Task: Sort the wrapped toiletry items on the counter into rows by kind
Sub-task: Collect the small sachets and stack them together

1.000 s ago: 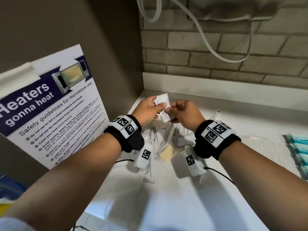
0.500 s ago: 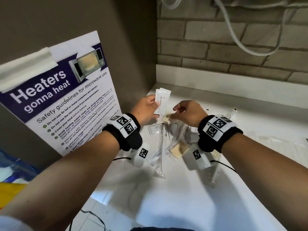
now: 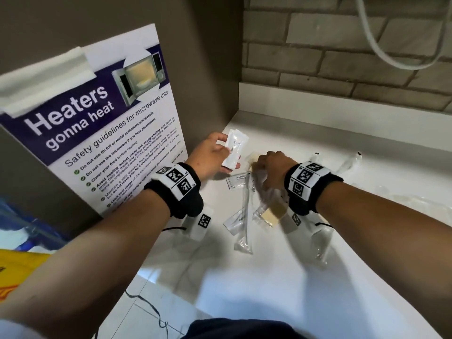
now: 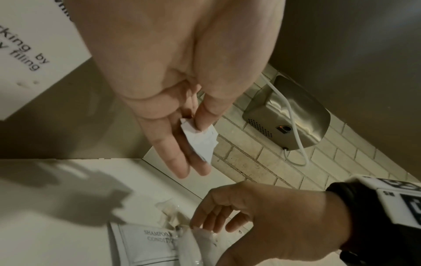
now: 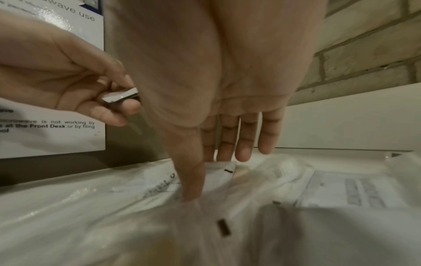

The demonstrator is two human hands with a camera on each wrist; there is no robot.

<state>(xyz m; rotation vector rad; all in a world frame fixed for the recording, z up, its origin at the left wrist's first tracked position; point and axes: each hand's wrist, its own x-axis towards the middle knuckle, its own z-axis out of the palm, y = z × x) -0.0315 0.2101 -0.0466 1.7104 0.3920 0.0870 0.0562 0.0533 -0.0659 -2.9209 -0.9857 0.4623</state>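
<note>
Left hand pinches white toothpaste sachets between thumb and fingers, lifted off the counter at 10 o'clock of the pile. Right hand, fingers loosely extended downward, thumb touching clear wrapped items heaped at centre. Shampoo sachet lies flat at the pile's 11 o'clock.
</note>
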